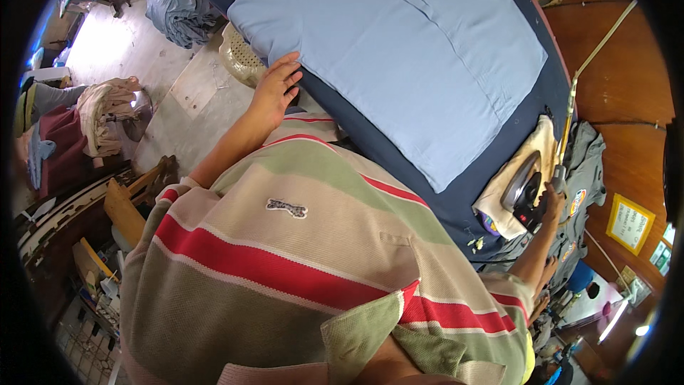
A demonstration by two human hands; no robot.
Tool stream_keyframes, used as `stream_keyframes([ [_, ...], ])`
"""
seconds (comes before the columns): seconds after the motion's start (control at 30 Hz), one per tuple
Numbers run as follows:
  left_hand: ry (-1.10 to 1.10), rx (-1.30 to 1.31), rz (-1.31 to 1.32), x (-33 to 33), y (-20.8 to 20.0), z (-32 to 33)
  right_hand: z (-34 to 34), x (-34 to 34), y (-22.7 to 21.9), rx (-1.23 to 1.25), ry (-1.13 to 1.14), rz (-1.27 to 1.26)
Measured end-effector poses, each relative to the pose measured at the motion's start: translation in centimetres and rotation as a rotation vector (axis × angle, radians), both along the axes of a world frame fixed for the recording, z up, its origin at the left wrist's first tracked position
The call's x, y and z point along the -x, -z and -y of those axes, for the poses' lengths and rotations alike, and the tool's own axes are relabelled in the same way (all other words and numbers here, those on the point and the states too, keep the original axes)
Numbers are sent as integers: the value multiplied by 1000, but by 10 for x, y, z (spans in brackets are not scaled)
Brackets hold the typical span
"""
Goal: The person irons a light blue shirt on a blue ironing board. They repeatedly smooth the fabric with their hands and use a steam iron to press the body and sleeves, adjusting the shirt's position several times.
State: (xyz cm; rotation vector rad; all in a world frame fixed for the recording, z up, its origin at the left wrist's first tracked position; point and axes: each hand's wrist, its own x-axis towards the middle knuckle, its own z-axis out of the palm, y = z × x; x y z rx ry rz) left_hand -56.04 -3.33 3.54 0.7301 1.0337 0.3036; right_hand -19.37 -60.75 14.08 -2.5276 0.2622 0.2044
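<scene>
A light blue garment (399, 50) lies spread flat over a dark navy ironing surface (399, 150), with a seam running down its length. My left hand (276, 89) is at the garment's near left edge, fingers stretched out and fingertips at the cloth; nothing shows in its grip. Over on the right, my right hand (550, 203) is wrapped round the handle of a clothes iron (524, 189). The iron sits on a folded cream cloth (502, 203) at the right end of the surface, and its cord side is partly hidden by my hand.
A pole (572, 100) rises beside the iron. Grey garments (586, 164) with patches hang at the right, near a wooden wall (613, 50). Below the left edge stands a perforated plastic stool (241, 57). Piled clothes (178, 3) and more clothes (107, 117) lie at the left.
</scene>
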Motion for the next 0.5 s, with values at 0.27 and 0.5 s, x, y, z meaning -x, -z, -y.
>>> stream_keyframes([
  [0.27, 642, -895, -496, -10, -17, -10, -227, 89, -44, 392, -657, 273],
  [0.5, 772, -1962, -19, -11, 25, -20, -389, 105, -20, 171, -962, 116],
])
